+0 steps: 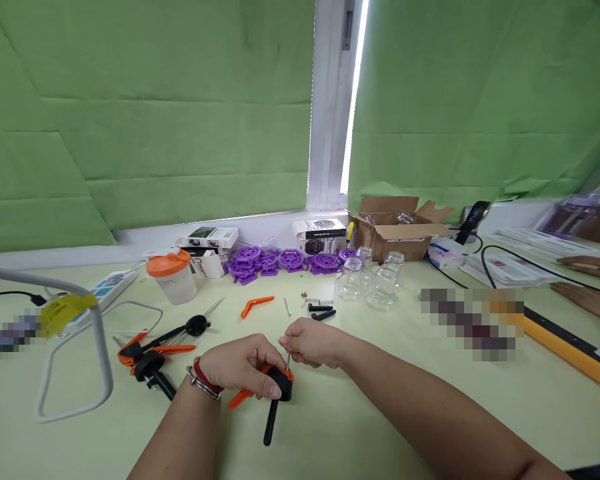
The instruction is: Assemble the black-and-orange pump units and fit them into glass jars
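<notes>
My left hand [240, 365] is closed around a black-and-orange tool part [284, 388] low over the table. A black handle [271, 423] points down from it toward me, and an orange lever sticks out to the left under my hand. My right hand [313, 341] pinches a thin metal rod [289, 361] upright, its lower end at the orange top of the part; whether it sits in a hole I cannot tell. Beyond my hands lie an orange lever [257, 305], a metal pin [287, 306], springs [320, 302] and black handles [323, 315].
On the left are a black-and-orange assembly [147, 363], an orange-lidded shaker cup [173, 277] and a grey wire stand [105, 353]. Purple plastic parts [290, 260], glass jars [380, 293] and a cardboard box [400, 237] line the back. Another person's hands [590, 267] rest at far right.
</notes>
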Available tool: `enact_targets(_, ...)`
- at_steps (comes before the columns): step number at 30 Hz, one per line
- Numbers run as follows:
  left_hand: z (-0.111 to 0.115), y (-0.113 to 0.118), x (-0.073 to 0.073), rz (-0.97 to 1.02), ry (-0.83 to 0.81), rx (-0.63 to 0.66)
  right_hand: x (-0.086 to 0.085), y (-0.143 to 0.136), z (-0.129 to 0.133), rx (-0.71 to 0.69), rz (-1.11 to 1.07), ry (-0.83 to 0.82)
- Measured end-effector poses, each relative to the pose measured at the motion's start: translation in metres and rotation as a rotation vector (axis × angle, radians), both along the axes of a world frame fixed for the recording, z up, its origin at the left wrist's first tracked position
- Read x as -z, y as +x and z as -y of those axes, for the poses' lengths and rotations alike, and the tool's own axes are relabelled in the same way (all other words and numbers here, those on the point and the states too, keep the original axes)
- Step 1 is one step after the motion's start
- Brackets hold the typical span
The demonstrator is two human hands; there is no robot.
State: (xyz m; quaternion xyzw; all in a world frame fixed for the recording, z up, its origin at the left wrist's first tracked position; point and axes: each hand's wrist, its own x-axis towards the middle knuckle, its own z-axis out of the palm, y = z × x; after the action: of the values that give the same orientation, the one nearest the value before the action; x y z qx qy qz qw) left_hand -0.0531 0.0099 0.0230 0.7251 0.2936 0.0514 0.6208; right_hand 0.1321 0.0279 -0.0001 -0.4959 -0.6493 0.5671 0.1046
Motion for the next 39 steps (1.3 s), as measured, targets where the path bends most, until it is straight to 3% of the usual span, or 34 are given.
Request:
enact_targets(3, 0.0, -0.004, 0.004, -0.006, -0.073, 0.034, 0.003, -0.001, -0.008, 0.059, 0.058, 0.072)
enact_targets(6, 0.001, -0.007, 0.005, 0.031, -0.085, 0.037, 0.008, 0.003, -0.022, 0.275, 0.033, 0.388)
enact_targets(8, 0.001, -0.008, 0.004, 0.106, -0.051, -0.05, 0.011, 0.004, -0.03, 0.333, 0.075, 0.626)
enact_targets(10, -0.001, -0.009, 0.005, 0.249, -0.016, -0.231, 0.016, 0.0, -0.036, 0.259, 0.223, 0.814)
enact_targets(13, -0.005, -0.008, 0.009, 0.514, -0.018, -0.58, 0.027, -0.015, -0.042, -0.031, 0.54, 1.04)
enact_targets(15, -0.01, -0.006, 0.011, 0.631, -0.038, -0.753, 0.034, -0.025, -0.045, -0.19, 0.666, 1.137)
enact_targets(17, -0.015, -0.003, 0.013, 0.687, -0.051, -0.868, 0.04, -0.032, -0.048, -0.242, 0.707, 1.164)
enact_targets(22, -0.024, 0.0, 0.017, 0.699, -0.047, -1.076, 0.047, -0.033, -0.056, -0.19, 0.691, 1.142)
enact_targets(27, -0.029, 0.0, 0.023, 0.634, -0.025, -1.148, 0.046, -0.025, -0.054, -0.124, 0.655, 1.113)
enact_targets(30, -0.03, 0.001, 0.026, 0.585, 0.014, -1.111, 0.034, -0.018, -0.047, 0.093, 0.443, 1.034)
enact_targets(33, -0.027, 0.007, 0.026, 0.503, 0.064, -1.039, 0.019, -0.01, -0.035, 0.339, -0.08, 0.644)
enact_targets(36, -0.021, 0.017, 0.023, 0.39, 0.103, -0.896, 0.014, -0.002, -0.022, 0.278, -0.444, 0.138)
enact_targets(39, -0.014, 0.025, 0.02, 0.31, 0.105, -0.681, 0.021, 0.007, -0.01, 0.218, -0.557, 0.005)
